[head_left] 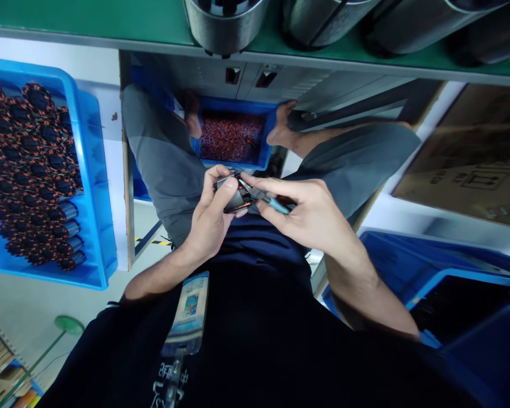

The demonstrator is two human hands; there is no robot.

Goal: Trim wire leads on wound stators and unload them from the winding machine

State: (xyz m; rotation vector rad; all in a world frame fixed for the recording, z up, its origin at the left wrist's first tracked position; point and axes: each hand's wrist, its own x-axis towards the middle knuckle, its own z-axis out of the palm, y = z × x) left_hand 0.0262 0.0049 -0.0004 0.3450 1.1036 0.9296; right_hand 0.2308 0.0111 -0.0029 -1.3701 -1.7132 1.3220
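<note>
I look straight down at my own lap. My left hand (pixel 210 218) grips a small dark cylindrical part with copper windings (pixel 237 199), thumb across its top. My right hand (pixel 310 212) holds a slim tool with a teal handle (pixel 266 199), its metal tip touching the part. Both hands hover above my knees. Below them, between my bare feet, stands a small blue bin (pixel 267 148) filled with reddish wire scraps.
At the left a blue tray (pixel 96 187) carries several rows of dark wound parts. More blue bins (pixel 412 266) stand at the right, with a cardboard box (pixel 476 158) behind. A green shelf with metal cylinders (pixel 225 25) runs along the top. A badge (pixel 189 311) hangs on my chest.
</note>
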